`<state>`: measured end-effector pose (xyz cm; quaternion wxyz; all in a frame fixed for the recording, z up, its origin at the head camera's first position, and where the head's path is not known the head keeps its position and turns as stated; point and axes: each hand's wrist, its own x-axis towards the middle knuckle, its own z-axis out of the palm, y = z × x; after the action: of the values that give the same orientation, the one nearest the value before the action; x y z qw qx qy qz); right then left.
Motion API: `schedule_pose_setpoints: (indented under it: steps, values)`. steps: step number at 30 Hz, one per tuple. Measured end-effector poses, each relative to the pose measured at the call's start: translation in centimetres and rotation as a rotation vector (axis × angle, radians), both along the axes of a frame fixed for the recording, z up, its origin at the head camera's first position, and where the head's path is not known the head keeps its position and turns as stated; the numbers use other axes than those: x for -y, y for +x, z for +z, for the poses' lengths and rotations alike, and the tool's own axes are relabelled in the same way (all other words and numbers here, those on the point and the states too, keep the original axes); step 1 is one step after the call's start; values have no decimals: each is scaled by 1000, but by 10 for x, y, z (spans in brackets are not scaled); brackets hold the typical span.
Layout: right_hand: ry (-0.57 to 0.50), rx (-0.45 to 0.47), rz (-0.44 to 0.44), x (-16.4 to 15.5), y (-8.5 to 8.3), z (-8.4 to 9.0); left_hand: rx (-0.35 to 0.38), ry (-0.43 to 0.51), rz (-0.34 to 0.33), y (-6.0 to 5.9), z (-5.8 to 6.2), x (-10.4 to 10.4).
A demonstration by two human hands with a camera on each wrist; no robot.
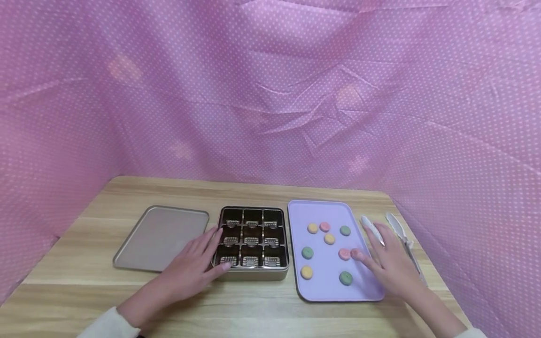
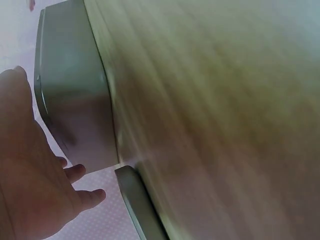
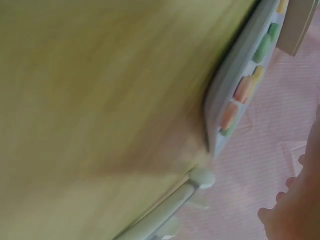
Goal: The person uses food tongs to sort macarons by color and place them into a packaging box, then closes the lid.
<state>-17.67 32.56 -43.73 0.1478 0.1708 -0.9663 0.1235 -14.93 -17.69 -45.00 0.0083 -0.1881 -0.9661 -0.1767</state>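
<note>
Over the left side of a metal tin (image 1: 264,273) my left hand (image 1: 190,265) spreads its fingers, holding nothing. Its fingertips and thumb overlap the tin's left rim in the head view; contact is hard to tell. Inside the tin is a dark, shiny insert (image 1: 251,234) with several square compartments. My right hand (image 1: 390,263) hovers with loosely bent fingers over the right edge of a lilac tray (image 1: 323,291). On the tray lie several small round cookies: yellow (image 1: 306,272), green (image 1: 345,278) and pink (image 1: 344,254). The right thumb appears beside a pink cookie, holding nothing.
A flat metal lid (image 1: 162,239) lies left of the tin. Right of the tray, partly behind my right hand, lies a pale utensil (image 1: 396,226) with spoon-shaped ends, like tongs. A pink dotted cloth (image 1: 270,122) hangs around the wooden table (image 1: 253,307).
</note>
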Motion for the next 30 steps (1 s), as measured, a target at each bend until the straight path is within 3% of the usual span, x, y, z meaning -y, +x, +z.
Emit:
schedule_pose_setpoints:
  steps: [5,10,16,30]
  values:
    - [-39,16,-23,-17,5,-7,13,12,3,1,-4,0]
    - [-125,99,-78,-34,10,-14,19,28,5,1,-8,-1]
    - [-155,166,-139,-49,12,-21,44,65,19,3,-10,0]
    - [-167,131,-243,-74,10,-43,148,129,28,3,-9,1]
